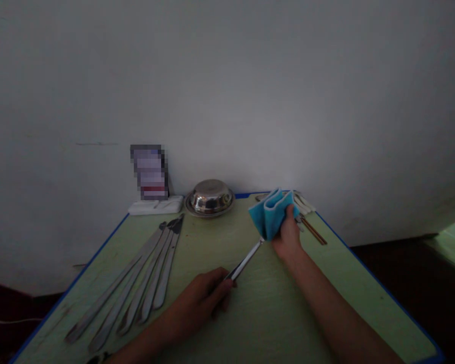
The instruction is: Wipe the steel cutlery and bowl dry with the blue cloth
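Observation:
My left hand [202,298] is closed around the handle of a long metal utensil [245,262] that slants up to the right over the green table [273,308]. My right hand [288,232] grips a folded blue cloth [270,212] wrapped over the utensil's far end, which is hidden by the cloth.
Several long metal utensils [144,278] lie side by side on the left of the table. An upturned steel bowl [210,197] sits at the back by the wall, with a white folded cloth [156,206] and a blurred card [150,172] to its left. Chopsticks and cutlery [311,225] lie behind my right hand.

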{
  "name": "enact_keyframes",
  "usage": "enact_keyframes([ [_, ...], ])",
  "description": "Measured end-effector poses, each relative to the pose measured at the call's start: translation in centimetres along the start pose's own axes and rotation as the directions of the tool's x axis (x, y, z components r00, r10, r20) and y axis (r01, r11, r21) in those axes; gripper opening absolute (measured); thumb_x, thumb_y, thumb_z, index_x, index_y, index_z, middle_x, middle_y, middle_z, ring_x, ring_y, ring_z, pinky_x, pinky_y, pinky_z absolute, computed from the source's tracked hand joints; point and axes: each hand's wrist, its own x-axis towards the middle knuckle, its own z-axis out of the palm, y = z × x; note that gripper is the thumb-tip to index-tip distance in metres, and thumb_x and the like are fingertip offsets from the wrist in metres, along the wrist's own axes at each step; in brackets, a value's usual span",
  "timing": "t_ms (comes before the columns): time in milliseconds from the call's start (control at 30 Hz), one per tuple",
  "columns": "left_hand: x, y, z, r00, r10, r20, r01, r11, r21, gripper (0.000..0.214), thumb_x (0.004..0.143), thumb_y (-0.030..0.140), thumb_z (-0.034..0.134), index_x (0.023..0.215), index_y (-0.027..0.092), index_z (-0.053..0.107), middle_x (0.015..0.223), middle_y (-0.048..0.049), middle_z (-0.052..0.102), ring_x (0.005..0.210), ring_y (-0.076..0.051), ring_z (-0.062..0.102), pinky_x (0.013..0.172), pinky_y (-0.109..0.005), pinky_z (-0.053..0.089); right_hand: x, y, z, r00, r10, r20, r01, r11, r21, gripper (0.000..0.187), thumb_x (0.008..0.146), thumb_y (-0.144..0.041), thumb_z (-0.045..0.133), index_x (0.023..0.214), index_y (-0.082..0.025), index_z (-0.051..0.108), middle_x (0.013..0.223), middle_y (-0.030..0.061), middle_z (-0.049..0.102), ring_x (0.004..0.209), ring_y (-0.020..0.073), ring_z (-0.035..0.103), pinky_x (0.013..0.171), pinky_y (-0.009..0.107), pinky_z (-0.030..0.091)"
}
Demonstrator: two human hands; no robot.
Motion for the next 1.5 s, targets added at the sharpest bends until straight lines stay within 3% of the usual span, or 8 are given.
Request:
enact_keyframes([
  [267, 0.4, -0.9, 0.1, 0.999, -0.009, -0.051, 0.007, 0.999, -0.036, 0.033, 0.090, 0.044, 0.034, 0.074, 0.017, 0.047, 0.057, 0.0054, 0.046, 0.050, -0.008, 0.043, 0.048, -0.019, 0.035, -3.4, 5.0, -0.9, 0.976, 0.113, 0.186, -0.053, 0.954, -0.296, 0.041, 0.075, -0.054, 0.051, 0.080, -0.016, 0.064, 0.078, 0.0040, 0.071, 0.068, 0.0159, 0.065, 0.066, 0.027, 0.051],
  [467, 0.7, -1.2, 0.2, 0.992, -0.078, -0.099, 0.073, 0.996, -0.047, 0.036, 0.088, 0.047, 0.033, 0.070, 0.018, 0.044, 0.054, 0.0056, 0.047, 0.044, -0.008, 0.043, 0.045, -0.020, 0.035, -5.8, 6.6, -1.3, 0.945, 0.166, 0.283, -0.053, 0.928, -0.369, 0.048, 0.069, -0.058, 0.055, 0.095, -0.018, 0.062, 0.086, 0.0049, 0.070, 0.078, 0.0175, 0.064, 0.070, 0.028, 0.050],
  [633, 0.3, -0.4, 0.1, 0.997, -0.014, -0.071, 0.021, 0.995, 0.100, 0.037, 0.088, 0.047, 0.034, 0.070, 0.017, 0.047, 0.055, 0.0051, 0.047, 0.050, -0.010, 0.045, 0.049, -0.021, 0.035, -4.6, 5.2, -0.6, 0.956, 0.179, 0.233, -0.104, 0.948, -0.302, 0.041, 0.071, -0.052, 0.057, 0.094, -0.019, 0.061, 0.088, 0.0038, 0.070, 0.073, 0.0165, 0.064, 0.068, 0.028, 0.051],
  [800, -0.1, 0.6, 0.0, 0.999, 0.034, -0.018, -0.030, 0.978, 0.207, 0.035, 0.088, 0.042, 0.037, 0.066, 0.017, 0.048, 0.058, 0.0048, 0.045, 0.055, -0.011, 0.046, 0.052, -0.021, 0.034, -2.0, 1.9, 0.1, 0.990, 0.132, 0.040, -0.128, 0.987, -0.100, 0.026, 0.078, -0.039, 0.053, 0.090, -0.017, 0.063, 0.079, 0.0013, 0.071, 0.068, 0.0151, 0.064, 0.069, 0.029, 0.052],
  [900, 0.0, 0.5, -0.1, 1.000, -0.017, -0.015, 0.019, 0.992, 0.124, 0.036, 0.088, 0.043, 0.036, 0.068, 0.017, 0.049, 0.057, 0.0047, 0.046, 0.054, -0.010, 0.047, 0.052, -0.021, 0.034, -2.0, 0.9, 0.4, 0.977, 0.180, 0.114, -0.182, 0.983, 0.009, 0.024, 0.079, -0.032, 0.049, 0.093, -0.018, 0.062, 0.075, -0.0005, 0.071, 0.065, 0.0153, 0.064, 0.071, 0.031, 0.052],
  [1033, 0.2, -0.2, -0.1, 0.999, -0.045, -0.024, 0.045, 0.999, 0.001, 0.037, 0.087, 0.047, 0.036, 0.070, 0.017, 0.049, 0.056, 0.0055, 0.046, 0.051, -0.009, 0.044, 0.049, -0.020, 0.035, -3.0, 1.5, 0.5, 0.960, 0.160, 0.231, -0.151, 0.987, -0.054, 0.020, 0.072, -0.019, 0.059, 0.091, -0.016, 0.063, 0.078, 0.0012, 0.071, 0.066, 0.0151, 0.064, 0.074, 0.031, 0.051],
  [1233, 0.3, -0.3, -0.1, 0.999, -0.054, -0.008, 0.054, 0.998, -0.013, 0.036, 0.086, 0.048, 0.037, 0.073, 0.016, 0.050, 0.056, 0.0059, 0.045, 0.050, -0.009, 0.043, 0.048, -0.020, 0.034, -3.0, 1.7, 0.4, 0.950, 0.201, 0.238, -0.210, 0.978, 0.013, 0.038, 0.080, -0.047, 0.046, 0.100, -0.018, 0.062, 0.093, 0.0032, 0.070, 0.079, 0.0165, 0.064, 0.080, 0.033, 0.049],
  [1500, 0.0, 0.5, -0.3, 0.999, -0.024, 0.023, 0.022, 0.995, 0.093, 0.037, 0.088, 0.045, 0.035, 0.068, 0.017, 0.049, 0.059, 0.0049, 0.046, 0.056, -0.010, 0.046, 0.053, -0.021, 0.035, -1.1, -1.3, 0.0, 0.963, 0.041, 0.265, -0.086, 0.983, 0.160, 0.035, 0.076, -0.042, 0.043, 0.094, -0.020, 0.063, 0.081, 0.0011, 0.070, 0.075, 0.0190, 0.064, 0.081, 0.040, 0.047],
])
